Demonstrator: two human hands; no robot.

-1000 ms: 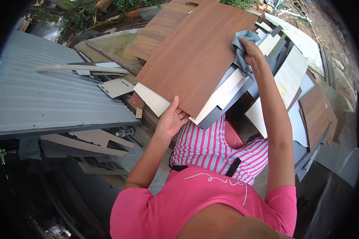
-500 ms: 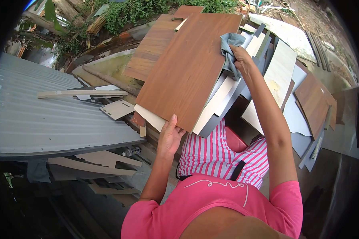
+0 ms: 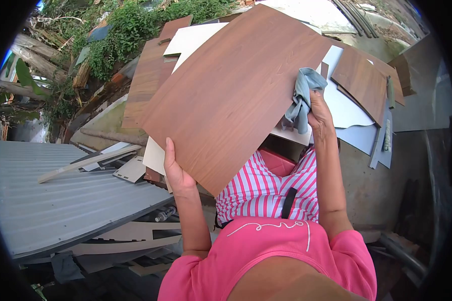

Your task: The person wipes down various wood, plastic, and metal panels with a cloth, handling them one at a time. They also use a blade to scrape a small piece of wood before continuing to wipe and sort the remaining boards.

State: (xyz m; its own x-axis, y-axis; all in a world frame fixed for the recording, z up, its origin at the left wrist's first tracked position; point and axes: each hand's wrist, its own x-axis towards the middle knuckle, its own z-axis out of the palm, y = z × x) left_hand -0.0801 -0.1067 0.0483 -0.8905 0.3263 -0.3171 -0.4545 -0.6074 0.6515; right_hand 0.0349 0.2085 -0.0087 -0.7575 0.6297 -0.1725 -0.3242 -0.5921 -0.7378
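Note:
A large brown wood-grain board [image 3: 236,90] is tilted up in front of me, above a pile of other panels. My left hand [image 3: 178,173] grips its lower left edge, with the thumb up along the face and the other fingers hidden behind. In my right hand [image 3: 320,113] is a crumpled grey-blue cloth [image 3: 301,98], bunched by the board's right edge. Whether the right fingers also touch the board is hidden by the cloth. Cream panels [image 3: 192,41] show behind the board on its upper left side.
On the left lies a corrugated metal sheet [image 3: 60,190] with cut strips on it. More brown boards [image 3: 359,83] and white panels [image 3: 349,108] are stacked at the right. A plastic bottle [image 3: 165,213] lies by my left forearm. Green plants [image 3: 120,50] grow beyond.
The brown board has come up off the stack and tilted, its lower end swinging left. Both hands moved with it, the cloth still in the right. The view has shifted to the right.

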